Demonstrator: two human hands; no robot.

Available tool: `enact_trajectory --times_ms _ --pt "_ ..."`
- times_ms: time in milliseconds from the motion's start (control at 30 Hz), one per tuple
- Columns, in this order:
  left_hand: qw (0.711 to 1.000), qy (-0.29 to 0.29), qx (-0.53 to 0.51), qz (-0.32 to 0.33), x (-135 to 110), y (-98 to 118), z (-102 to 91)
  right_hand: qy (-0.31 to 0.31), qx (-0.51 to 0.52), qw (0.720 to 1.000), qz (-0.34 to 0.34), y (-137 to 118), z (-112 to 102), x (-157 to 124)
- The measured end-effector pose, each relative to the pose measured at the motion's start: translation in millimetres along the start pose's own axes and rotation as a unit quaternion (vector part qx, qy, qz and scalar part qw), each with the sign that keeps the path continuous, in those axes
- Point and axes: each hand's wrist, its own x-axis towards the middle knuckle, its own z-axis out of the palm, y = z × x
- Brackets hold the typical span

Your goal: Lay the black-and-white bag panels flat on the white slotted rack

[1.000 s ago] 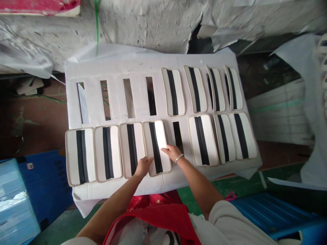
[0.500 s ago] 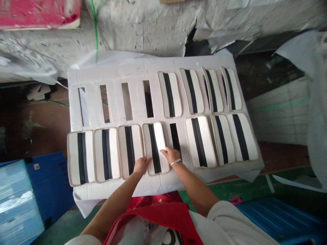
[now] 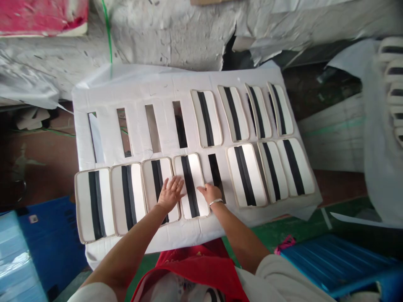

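Observation:
White rectangular panels with beige stitched edges and a black strip down the middle lie on a white-covered board with slots. My left hand (image 3: 170, 193) is open, its fingers spread flat over the gap between one panel (image 3: 149, 180) and the panel to its right (image 3: 185, 167). At that second panel's right edge, my right hand (image 3: 211, 193) is closed, thumb on top and the other fingers curled out of sight. Just right of it, a dark slot (image 3: 214, 167) shows in the board (image 3: 163, 90).
Several more panels lie in the front row, including a far-left panel (image 3: 83, 205), and at the back right (image 3: 206, 117). Open slots run along the back left. Blue crates (image 3: 53, 239) stand at left, a blue stool (image 3: 333, 264) at right. A rough, paper-covered surface (image 3: 163, 37) lies behind.
My left hand has let go of the panel's left edge and opened flat, shifting slightly up and left. My right hand stays at the right edge. The view has shifted slightly.

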Motion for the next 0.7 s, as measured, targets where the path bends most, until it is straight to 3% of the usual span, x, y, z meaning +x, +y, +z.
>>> enact_trajectory --times_ms 133,233,333,433,567,700 --pt "0.997 -0.024 0.053 0.048 29 -12 -1.1 -0.013 -0.002 1.0 0.028 -4 -6 0" --pt "0.993 -0.076 0.079 0.047 51 -12 -12.6 0.066 -0.027 0.997 0.019 -7 -5 -7" --pt "0.988 -0.115 0.089 0.049 69 -9 -24.4 0.154 -0.051 0.977 -0.135 -5 15 -30" --pt "0.988 -0.12 0.093 0.039 84 -7 -29.1 0.161 -0.05 0.952 -0.256 5 52 -66" --pt "0.986 -0.119 0.119 0.014 96 -4 -27.3 0.13 -0.031 0.965 -0.225 12 87 -106" --pt "0.983 -0.118 0.143 -0.001 89 -1 -23.8 0.09 0.006 0.977 -0.191 9 81 -117"
